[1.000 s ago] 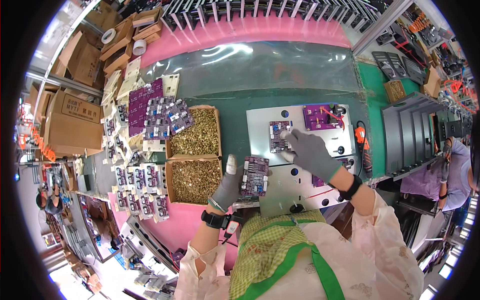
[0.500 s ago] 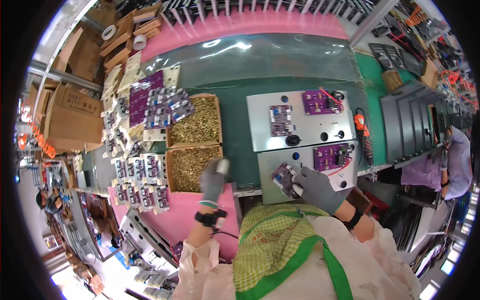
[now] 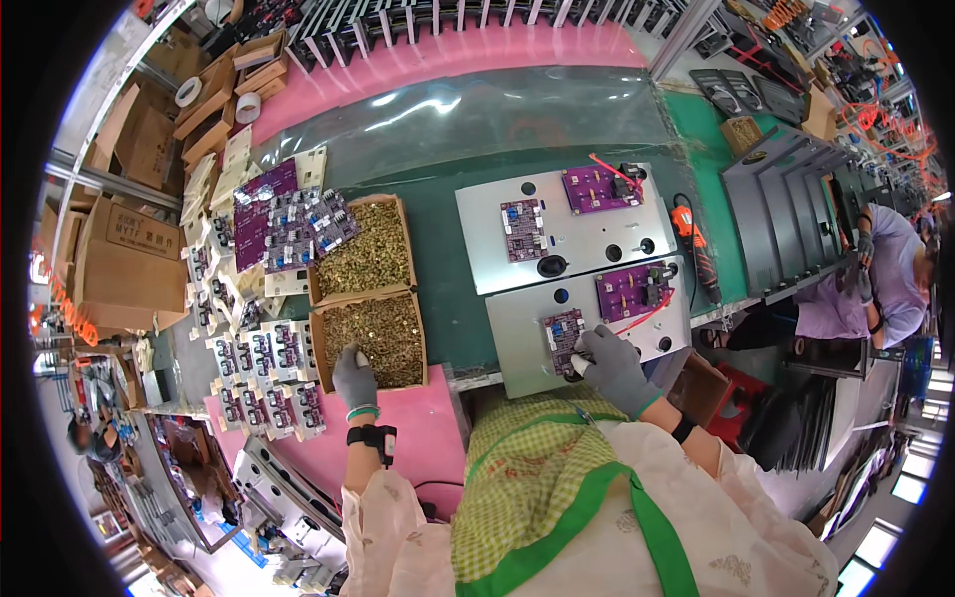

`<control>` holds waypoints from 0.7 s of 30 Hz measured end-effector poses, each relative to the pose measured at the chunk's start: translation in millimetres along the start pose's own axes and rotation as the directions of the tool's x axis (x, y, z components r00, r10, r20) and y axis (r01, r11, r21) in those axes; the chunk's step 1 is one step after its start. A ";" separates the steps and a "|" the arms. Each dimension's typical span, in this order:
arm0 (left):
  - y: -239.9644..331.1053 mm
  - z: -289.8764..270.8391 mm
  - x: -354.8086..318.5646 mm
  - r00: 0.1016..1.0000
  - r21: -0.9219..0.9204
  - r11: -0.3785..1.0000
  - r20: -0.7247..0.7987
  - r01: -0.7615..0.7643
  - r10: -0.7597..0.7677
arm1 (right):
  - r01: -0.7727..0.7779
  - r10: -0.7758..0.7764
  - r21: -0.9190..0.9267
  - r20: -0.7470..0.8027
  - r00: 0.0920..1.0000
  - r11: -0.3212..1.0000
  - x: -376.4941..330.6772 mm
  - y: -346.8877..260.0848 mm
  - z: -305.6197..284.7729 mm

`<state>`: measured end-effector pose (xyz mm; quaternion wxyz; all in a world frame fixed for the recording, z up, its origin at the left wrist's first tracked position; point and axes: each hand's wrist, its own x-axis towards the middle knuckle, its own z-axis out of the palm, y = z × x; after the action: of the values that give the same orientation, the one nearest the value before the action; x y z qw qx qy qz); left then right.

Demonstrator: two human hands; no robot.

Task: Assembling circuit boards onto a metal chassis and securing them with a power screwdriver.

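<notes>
Right hand [image 3: 609, 370]: fingers part-bent at small board's [image 3: 563, 338] right edge, grip unclear | left hand [image 3: 355, 379]: fingers bunched at near fastener box [image 3: 423, 343], hold unclear | small board: purple, rectangular, crowded with white and dark components, on nearer silver plate [image 3: 515, 348] | beyond: matching board [image 3: 524, 230], farther plate [image 3: 484, 249]

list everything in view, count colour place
plates: two, silver, centre right
boards on plates: four, purple, two each
loose boards: many, purple, left
power tool: one, orange, beside plates
parts boxes: three, brown, left and upper right
tape rolls: two, white, upper left
cartons: several, brown, left
frames: many, grey, top
table: one, green, centre
coworkers: at least one, lilac clothes, right
apron: one, green check, bottom
left hand: one, grey glove, at lower left box
right hand: one, grey glove, at lower plate
</notes>
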<state>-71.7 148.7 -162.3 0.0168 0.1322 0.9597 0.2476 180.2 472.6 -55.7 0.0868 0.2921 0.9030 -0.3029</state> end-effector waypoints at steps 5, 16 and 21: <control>-16.7 -9.6 1.3 0.863 -0.639 0.599 0.233 0.483 -0.448 | 0.056 -0.056 0.014 -0.001 0.998 0.998 -0.5 -0.3 7.1; -10.5 -34.2 -0.6 0.824 -0.856 -0.237 0.510 0.459 -0.247 | 0.049 -0.048 -0.023 0.031 0.998 0.999 5.4 2.3 18.0; 21.1 -40.7 1.0 0.858 -0.852 -0.275 0.495 0.447 -0.139 | 0.039 -0.037 -0.034 0.067 0.997 0.999 2.7 6.2 22.8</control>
<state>-71.5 147.6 -116.4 0.2687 -0.1458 0.4127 0.8580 181.1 464.2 -78.0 0.1160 0.2632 0.9103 -0.2978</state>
